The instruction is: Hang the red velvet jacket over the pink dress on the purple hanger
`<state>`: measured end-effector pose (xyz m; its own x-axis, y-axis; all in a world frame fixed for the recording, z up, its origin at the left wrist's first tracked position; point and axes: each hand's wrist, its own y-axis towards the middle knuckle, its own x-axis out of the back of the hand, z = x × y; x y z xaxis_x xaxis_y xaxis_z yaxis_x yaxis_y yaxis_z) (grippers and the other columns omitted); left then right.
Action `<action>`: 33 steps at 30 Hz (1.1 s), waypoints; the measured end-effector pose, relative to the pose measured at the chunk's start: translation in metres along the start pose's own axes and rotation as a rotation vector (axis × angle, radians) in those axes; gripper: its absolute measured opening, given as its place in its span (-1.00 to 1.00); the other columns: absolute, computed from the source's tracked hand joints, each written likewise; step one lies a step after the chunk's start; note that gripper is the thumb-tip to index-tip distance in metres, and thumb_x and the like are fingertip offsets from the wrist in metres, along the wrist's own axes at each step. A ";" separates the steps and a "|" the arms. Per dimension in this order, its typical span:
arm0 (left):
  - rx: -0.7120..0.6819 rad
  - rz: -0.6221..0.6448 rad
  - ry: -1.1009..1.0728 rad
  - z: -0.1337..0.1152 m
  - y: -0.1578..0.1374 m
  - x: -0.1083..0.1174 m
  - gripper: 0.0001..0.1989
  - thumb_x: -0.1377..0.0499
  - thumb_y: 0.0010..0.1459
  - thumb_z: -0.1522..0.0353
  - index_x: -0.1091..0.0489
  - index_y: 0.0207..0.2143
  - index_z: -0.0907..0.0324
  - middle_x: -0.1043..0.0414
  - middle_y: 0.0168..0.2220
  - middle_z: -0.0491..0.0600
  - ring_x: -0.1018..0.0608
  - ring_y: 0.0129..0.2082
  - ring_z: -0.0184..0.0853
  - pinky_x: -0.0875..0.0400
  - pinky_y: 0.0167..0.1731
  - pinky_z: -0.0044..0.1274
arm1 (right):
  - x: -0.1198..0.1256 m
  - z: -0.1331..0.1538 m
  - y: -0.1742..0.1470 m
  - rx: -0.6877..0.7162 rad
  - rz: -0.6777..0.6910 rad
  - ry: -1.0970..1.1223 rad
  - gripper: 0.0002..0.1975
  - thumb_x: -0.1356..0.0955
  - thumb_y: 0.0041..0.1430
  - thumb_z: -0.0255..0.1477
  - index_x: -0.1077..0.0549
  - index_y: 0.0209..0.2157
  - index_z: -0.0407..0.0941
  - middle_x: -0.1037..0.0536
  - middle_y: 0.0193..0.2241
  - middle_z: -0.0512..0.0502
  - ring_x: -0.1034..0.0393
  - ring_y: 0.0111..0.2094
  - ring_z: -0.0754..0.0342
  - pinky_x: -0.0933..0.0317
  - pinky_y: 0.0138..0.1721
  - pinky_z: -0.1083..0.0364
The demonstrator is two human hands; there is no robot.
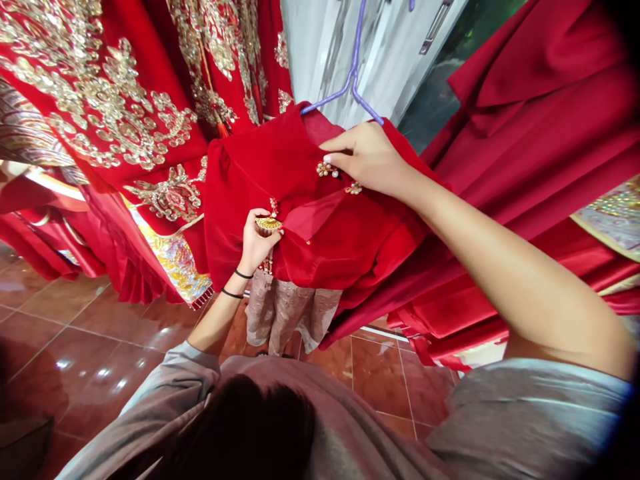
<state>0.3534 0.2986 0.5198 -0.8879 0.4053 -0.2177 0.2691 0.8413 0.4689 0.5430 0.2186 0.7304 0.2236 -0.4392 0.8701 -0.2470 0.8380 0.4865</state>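
Note:
A red velvet top [250, 160] hangs in front of me on a purple hanger [356, 73], its front partly parted over a lighter red lining. Between the thumb and fingers of my left hand [257, 243] is a gold fan-shaped ornament [269, 224], with a beaded tassel [267, 265] dangling below it. My right hand [367, 157] pinches the top's front edge near the neckline. Just under those fingers is a pearl flower button [327, 169], and another pearl button [354, 189] sits lower on the same panel.
Red garments with gold embroidery [125, 100] hang close on the left. Plain dark-red cloth [545, 100] hangs on the right. Behind the hanger is a pale curtain-like surface [320, 47]. Glossy brown floor tiles [115, 333] lie below.

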 end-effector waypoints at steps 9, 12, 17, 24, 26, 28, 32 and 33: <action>-0.047 -0.095 0.083 0.006 -0.004 -0.007 -0.57 -0.33 -0.21 0.43 -0.29 -0.23 0.16 -0.33 -0.33 -0.14 -0.39 -0.42 -0.45 -0.31 -0.38 -0.60 | 0.011 -0.001 -0.009 0.143 0.230 0.003 -0.72 -0.20 0.33 -0.52 -0.54 -0.29 -0.14 -0.56 -0.33 0.01 -0.43 -0.24 0.16 -0.26 -0.09 0.09; 0.136 0.056 -0.028 0.001 -0.002 0.001 -0.60 -0.37 -0.29 0.40 -0.40 -0.31 0.21 -0.44 -0.41 -0.12 -0.44 -0.48 -0.43 -0.36 -0.41 -0.58 | 0.015 -0.003 -0.007 0.217 0.274 -0.058 -0.71 -0.23 0.29 -0.49 -0.60 -0.25 -0.11 -0.56 -0.28 0.01 -0.40 -0.14 0.10 -0.24 0.00 0.03; 0.257 0.140 -0.023 -0.005 0.002 0.010 -0.68 -0.39 -0.30 0.37 -0.56 -0.39 0.28 -0.56 -0.39 -0.01 -0.54 -0.42 -0.33 -0.47 -0.30 -0.48 | 0.021 -0.005 -0.010 0.301 0.399 -0.150 -0.56 -0.47 0.06 -0.20 -0.57 -0.02 -0.05 -0.53 -0.05 -0.05 -0.34 0.00 -0.06 -0.24 0.02 -0.09; 0.079 -0.026 0.079 -0.009 -0.004 0.005 -0.55 -0.39 -0.27 0.38 -0.50 -0.22 0.28 -0.54 -0.34 -0.02 -0.53 -0.42 -0.37 -0.45 -0.34 -0.53 | 0.012 0.000 -0.009 0.201 0.235 -0.189 -0.72 -0.31 0.33 -0.26 -0.61 -0.24 -0.12 -0.58 -0.30 -0.08 -0.36 -0.12 -0.01 -0.18 -0.05 -0.03; 0.050 -0.063 0.059 -0.009 -0.005 0.004 -0.54 -0.39 -0.28 0.39 -0.45 -0.23 0.25 -0.50 -0.36 -0.08 -0.51 -0.44 -0.41 -0.42 -0.39 -0.57 | 0.006 0.001 -0.007 0.129 0.166 -0.204 -0.64 -0.28 0.35 -0.22 -0.59 -0.31 -0.18 -0.55 -0.37 -0.12 -0.36 -0.15 -0.02 -0.17 -0.08 -0.02; 0.070 -0.045 0.025 -0.009 -0.006 0.004 -0.53 -0.40 -0.31 0.40 -0.39 -0.25 0.22 -0.46 -0.40 -0.13 -0.49 -0.47 -0.43 -0.39 -0.42 -0.59 | -0.001 -0.002 -0.005 0.106 0.133 -0.244 -0.60 -0.29 0.33 -0.17 -0.56 -0.34 -0.21 -0.53 -0.38 -0.15 -0.37 -0.15 -0.04 -0.16 -0.07 -0.03; 0.159 0.045 -0.012 -0.006 -0.006 0.009 -0.49 -0.40 -0.34 0.39 -0.35 -0.24 0.19 -0.44 -0.39 -0.13 -0.47 -0.46 -0.42 -0.37 -0.39 -0.58 | -0.011 -0.013 -0.004 0.171 0.121 -0.305 -0.50 -0.23 0.35 -0.08 -0.52 -0.35 -0.20 -0.52 -0.38 -0.15 -0.36 -0.12 -0.06 -0.13 -0.02 -0.07; 0.169 0.069 -0.018 -0.005 -0.006 0.010 -0.48 -0.39 -0.34 0.39 -0.34 -0.24 0.19 -0.43 -0.39 -0.13 -0.47 -0.45 -0.42 -0.36 -0.39 -0.57 | -0.012 -0.015 -0.004 0.205 0.137 -0.310 -0.47 -0.23 0.33 -0.03 -0.51 -0.35 -0.20 -0.52 -0.36 -0.15 -0.35 -0.11 -0.07 -0.14 -0.02 -0.07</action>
<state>0.3412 0.2959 0.5192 -0.8585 0.4696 -0.2058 0.3899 0.8586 0.3328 0.5554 0.2251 0.7171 -0.1114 -0.4313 0.8953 -0.4452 0.8271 0.3430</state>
